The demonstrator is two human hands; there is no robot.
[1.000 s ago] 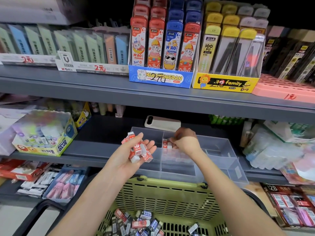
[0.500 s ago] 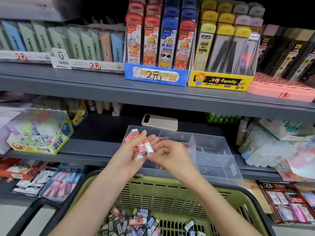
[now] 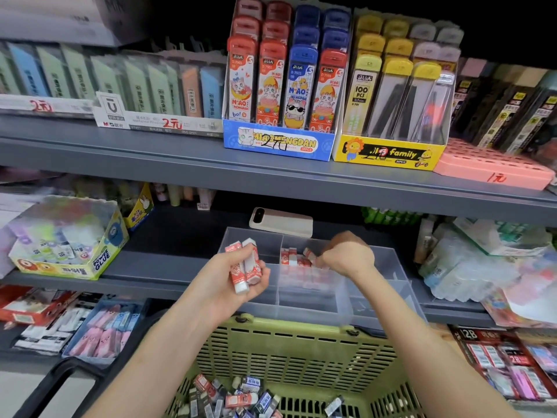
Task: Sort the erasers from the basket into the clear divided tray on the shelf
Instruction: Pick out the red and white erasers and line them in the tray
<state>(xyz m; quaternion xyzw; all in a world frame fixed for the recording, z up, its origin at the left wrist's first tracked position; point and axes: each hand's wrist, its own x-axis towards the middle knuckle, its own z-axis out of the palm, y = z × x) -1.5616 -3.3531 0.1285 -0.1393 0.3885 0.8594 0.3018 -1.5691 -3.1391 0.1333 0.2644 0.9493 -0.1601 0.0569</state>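
My left hand (image 3: 233,282) holds a small bunch of red-and-white erasers (image 3: 245,265) in front of the left end of the clear divided tray (image 3: 388,285) on the lower shelf. My right hand (image 3: 343,254) reaches into the tray's middle compartment, its fingers curled over the red erasers (image 3: 294,258) stacked there; whether it pinches one is hidden. Below, the green basket (image 3: 301,351) holds several mixed red, blue and black erasers (image 3: 241,396).
A white phone (image 3: 281,222) lies behind the tray. A glue box (image 3: 64,241) stands at the left of the shelf, wrapped packs (image 3: 482,260) at the right. Lead-refill display boxes (image 3: 280,86) fill the upper shelf. The basket's black handle (image 3: 57,378) sits low left.
My right hand took an eraser from the bunch in my left hand and moved back right into the tray's middle compartment. My left hand stayed in place holding fewer erasers.
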